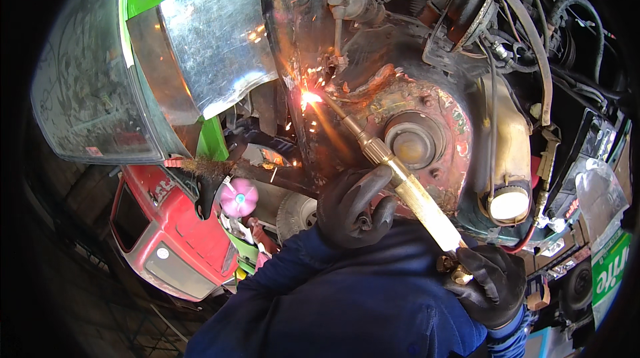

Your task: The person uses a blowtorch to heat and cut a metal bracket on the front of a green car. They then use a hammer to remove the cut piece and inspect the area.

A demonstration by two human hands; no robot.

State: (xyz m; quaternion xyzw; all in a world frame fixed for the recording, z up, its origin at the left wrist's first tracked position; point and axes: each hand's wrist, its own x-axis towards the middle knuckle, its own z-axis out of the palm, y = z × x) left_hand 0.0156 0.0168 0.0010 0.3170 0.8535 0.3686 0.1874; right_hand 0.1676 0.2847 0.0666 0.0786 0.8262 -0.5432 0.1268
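A brass-coloured gas torch (427,205) runs diagonally, its thin tip up and to the left. Bright flame and sparks (310,98) burst where the tip meets a dark metal seam (307,131). My right hand (490,285), in a black glove, is closed around the torch's lower end beside its brass valve fittings. Also gloved in black, my left hand (353,210) has curled fingers, with fingertips against the torch's upper handle. Below the tip lies a rusty round mount (433,108) with peeling paint. A shiny bent sheet-metal panel (217,38) adjoins the seam.
Hoses (543,58) and a yellowed reservoir (510,125) with a white cap crowd the right. A windshield (100,85) stands at left. A wire brush (207,167) lies beyond my left hand. Farther off are a red vehicle (173,225) and a pink round object (239,197).
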